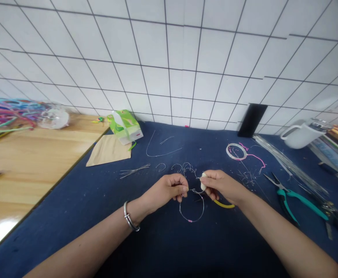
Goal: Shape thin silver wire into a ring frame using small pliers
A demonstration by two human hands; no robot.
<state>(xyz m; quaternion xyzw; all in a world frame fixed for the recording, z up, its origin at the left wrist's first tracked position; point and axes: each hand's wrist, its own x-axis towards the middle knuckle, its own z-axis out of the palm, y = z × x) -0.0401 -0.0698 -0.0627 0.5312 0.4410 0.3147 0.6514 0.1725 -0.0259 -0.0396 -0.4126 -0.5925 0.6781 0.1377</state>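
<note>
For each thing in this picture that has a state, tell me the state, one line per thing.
Left hand: grip closed on the wire loop.
Right hand: grip closed on a small white piece and the wire.
Wire loop: bent round, hanging between the hands, pink beads at the bottom.
Teal pliers: lying flat, handles spread.
Tissue pack: open, a tissue sticking out.
White jug: upright.
Wire coil: wound, lying flat.

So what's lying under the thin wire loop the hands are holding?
Under the thin wire loop only the dark blue cloth shows. A yellow strip runs beneath the right hand, its far end covered.
</note>
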